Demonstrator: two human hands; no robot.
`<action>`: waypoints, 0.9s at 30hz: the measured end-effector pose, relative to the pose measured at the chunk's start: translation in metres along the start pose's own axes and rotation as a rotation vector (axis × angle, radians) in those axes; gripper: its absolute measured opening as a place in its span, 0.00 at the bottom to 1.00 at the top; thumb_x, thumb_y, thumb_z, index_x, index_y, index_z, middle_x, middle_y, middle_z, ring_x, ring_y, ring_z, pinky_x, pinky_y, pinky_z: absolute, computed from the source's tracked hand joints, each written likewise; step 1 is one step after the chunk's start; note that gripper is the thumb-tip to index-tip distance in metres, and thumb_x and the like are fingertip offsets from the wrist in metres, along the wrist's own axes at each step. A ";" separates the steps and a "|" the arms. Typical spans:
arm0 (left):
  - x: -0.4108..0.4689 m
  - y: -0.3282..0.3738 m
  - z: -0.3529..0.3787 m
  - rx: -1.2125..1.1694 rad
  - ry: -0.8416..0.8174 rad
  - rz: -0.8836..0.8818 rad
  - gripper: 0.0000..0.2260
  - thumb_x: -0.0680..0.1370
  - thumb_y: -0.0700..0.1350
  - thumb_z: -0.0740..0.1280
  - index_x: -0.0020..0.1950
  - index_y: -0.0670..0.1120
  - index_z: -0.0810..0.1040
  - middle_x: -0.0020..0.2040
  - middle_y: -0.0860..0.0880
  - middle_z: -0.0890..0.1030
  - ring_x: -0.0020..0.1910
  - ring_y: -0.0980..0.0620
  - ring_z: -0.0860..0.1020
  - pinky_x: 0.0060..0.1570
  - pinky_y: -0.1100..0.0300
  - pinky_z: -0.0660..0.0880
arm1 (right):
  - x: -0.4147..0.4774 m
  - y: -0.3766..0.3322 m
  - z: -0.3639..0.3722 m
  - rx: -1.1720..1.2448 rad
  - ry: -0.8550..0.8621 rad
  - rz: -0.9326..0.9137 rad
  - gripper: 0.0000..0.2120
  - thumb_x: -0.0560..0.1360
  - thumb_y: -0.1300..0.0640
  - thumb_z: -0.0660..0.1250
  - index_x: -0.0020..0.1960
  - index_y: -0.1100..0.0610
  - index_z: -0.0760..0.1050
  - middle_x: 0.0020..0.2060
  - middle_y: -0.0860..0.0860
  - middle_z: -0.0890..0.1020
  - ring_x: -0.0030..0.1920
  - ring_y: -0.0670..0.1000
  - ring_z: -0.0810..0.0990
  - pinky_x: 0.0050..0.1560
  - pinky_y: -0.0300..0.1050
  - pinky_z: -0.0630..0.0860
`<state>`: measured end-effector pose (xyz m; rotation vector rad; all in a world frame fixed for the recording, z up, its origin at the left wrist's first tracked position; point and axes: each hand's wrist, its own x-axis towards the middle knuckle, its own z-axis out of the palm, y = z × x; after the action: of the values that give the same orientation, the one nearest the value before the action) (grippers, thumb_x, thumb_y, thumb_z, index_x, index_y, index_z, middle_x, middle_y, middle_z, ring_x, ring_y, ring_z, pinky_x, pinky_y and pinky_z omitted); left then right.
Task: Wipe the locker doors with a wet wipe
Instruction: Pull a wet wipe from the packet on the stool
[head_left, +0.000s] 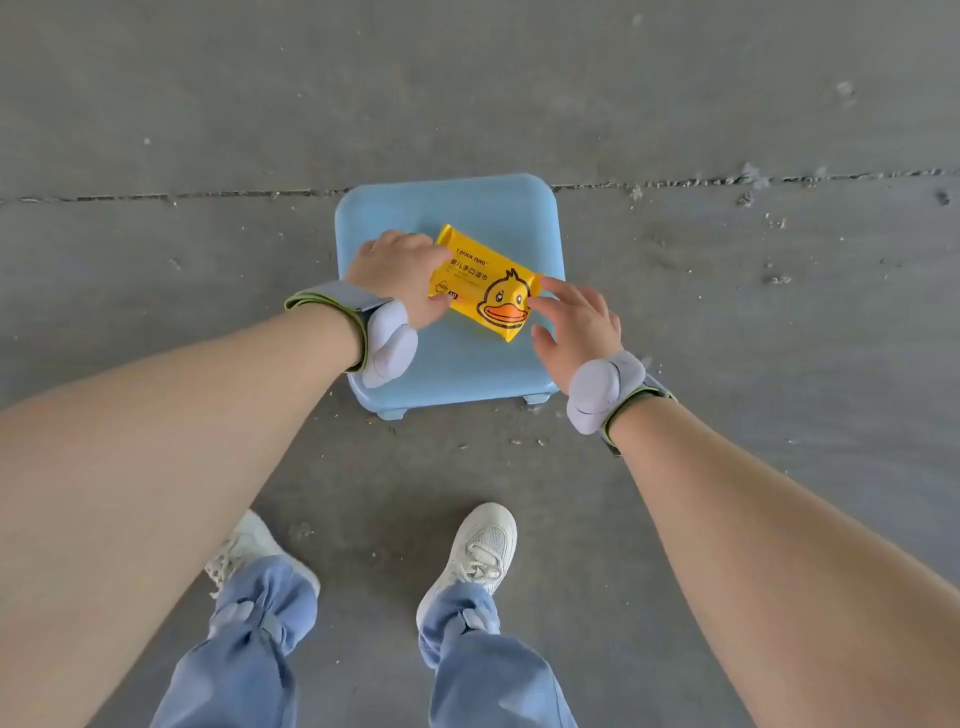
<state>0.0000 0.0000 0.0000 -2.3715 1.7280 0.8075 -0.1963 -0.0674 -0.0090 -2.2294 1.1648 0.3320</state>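
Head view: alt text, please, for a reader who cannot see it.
Two bare hands handle a yellow duck-printed wet wipe pack on a light blue stool standing on a concrete floor. The left hand grips the pack's left end; the right hand touches its right end with spread fingers.

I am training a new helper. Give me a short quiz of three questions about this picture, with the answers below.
1. True or false: the wet wipe pack lies on the floor.
2. Which hand grips the pack end far from the duck picture? A left, B right, C neither.
3. Fill in: the pack is coloured ____.
Key: 1 false, it lies on the blue stool. 2 A, the left hand. 3 yellow.
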 end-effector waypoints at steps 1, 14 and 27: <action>0.001 0.001 0.001 0.014 0.007 0.009 0.22 0.78 0.52 0.63 0.70 0.47 0.68 0.67 0.45 0.71 0.67 0.42 0.65 0.62 0.50 0.63 | 0.001 0.000 0.002 -0.038 0.010 -0.027 0.19 0.81 0.58 0.58 0.70 0.51 0.70 0.74 0.44 0.62 0.74 0.52 0.57 0.68 0.47 0.56; 0.027 0.000 0.043 -0.080 0.139 0.141 0.20 0.79 0.42 0.62 0.72 0.42 0.67 0.71 0.44 0.68 0.71 0.44 0.63 0.67 0.51 0.61 | 0.024 0.008 0.032 -0.234 -0.071 -0.089 0.21 0.82 0.57 0.52 0.74 0.48 0.62 0.76 0.40 0.58 0.77 0.54 0.49 0.74 0.58 0.50; 0.039 0.010 0.052 -0.060 0.230 0.135 0.25 0.74 0.52 0.70 0.69 0.46 0.71 0.70 0.47 0.69 0.69 0.45 0.64 0.64 0.52 0.60 | 0.027 0.014 0.034 -0.223 -0.093 -0.056 0.21 0.82 0.58 0.52 0.73 0.43 0.63 0.76 0.40 0.54 0.77 0.54 0.46 0.74 0.60 0.45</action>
<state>-0.0190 -0.0175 -0.0603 -2.4941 1.9957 0.6315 -0.1901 -0.0709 -0.0546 -2.4038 1.0586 0.5611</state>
